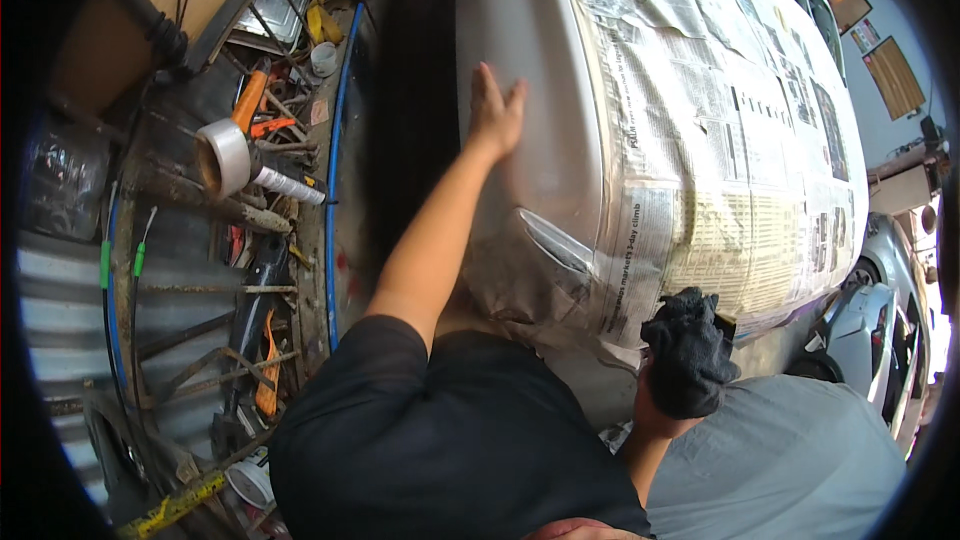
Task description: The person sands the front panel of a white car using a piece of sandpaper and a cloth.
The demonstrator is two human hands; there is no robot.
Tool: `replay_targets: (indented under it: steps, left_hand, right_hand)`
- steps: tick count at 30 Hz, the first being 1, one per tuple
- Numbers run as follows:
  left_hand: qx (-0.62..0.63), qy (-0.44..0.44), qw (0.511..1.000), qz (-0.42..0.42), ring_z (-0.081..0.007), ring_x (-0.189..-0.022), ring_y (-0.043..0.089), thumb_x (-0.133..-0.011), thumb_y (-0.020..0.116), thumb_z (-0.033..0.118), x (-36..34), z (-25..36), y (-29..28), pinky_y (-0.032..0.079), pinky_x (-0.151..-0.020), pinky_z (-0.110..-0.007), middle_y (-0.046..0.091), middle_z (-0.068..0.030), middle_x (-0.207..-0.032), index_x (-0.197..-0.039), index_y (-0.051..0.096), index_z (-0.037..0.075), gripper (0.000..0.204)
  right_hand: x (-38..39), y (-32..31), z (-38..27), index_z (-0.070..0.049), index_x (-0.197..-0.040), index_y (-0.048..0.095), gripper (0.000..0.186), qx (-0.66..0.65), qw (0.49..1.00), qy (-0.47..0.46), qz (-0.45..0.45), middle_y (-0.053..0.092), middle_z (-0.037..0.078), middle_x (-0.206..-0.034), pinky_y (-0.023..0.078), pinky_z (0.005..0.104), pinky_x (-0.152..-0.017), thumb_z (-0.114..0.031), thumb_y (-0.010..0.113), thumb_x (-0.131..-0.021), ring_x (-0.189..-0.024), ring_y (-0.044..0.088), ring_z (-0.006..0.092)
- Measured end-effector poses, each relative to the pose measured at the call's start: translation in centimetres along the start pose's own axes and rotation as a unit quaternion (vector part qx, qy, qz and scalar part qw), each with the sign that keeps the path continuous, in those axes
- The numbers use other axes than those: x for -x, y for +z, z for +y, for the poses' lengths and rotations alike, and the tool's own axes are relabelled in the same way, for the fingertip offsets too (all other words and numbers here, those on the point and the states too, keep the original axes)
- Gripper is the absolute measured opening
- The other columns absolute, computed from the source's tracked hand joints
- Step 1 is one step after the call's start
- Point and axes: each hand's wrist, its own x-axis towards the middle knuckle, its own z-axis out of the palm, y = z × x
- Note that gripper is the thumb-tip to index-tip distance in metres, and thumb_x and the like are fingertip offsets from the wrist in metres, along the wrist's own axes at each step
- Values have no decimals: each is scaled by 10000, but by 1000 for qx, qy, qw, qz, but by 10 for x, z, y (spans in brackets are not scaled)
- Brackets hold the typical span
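Observation:
My left hand [497,117] lies on the smooth grey-white painted panel [545,70] of a car, its fingers stretched and apart. Black fabric covers my right hand [690,355], a glove or a bunched cloth; I cannot tell which. That hand looks closed, and a small dark piece with a yellowish edge [725,324] shows beside it. It is close to the lower edge of the newspaper sheets [720,190] that cover much of the car body. A lamp [556,242] sits in the panel's near corner, under what looks like clear film.
On the left, a rack holds a roll of tape [222,160], an orange-handled tool [250,97] and many metal parts. A blue hose [338,160] runs alongside it. Another car [868,315] stands at the right, with grey fabric [775,455] nearer to me.

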Motion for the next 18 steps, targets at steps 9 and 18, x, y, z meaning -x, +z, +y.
replay_targets:
  steps: [9,18]
  left_hand:
    - [112,-14,994,10,-355,-1609,90,-979,471,673,-96,-30,-20,129,-1292,-403,98,-253,-1725,-1632,106,-69,1054]
    - [58,71,995,-35,-435,-1596,-24,-1090,368,543,118,-28,7,30,-1297,-484,-43,-310,-1706,-1625,-15,-77,904]
  right_hand:
    - [21,13,7,-131,-1575,413,739,-59,995,-21,72,489,121,-1571,367,495,-1193,-579,462,-989,-1449,450,345]
    - [3,-16,10,-124,-1560,435,659,163,978,-15,128,473,108,-1584,234,488,-1260,-494,477,-1017,-1477,413,323]
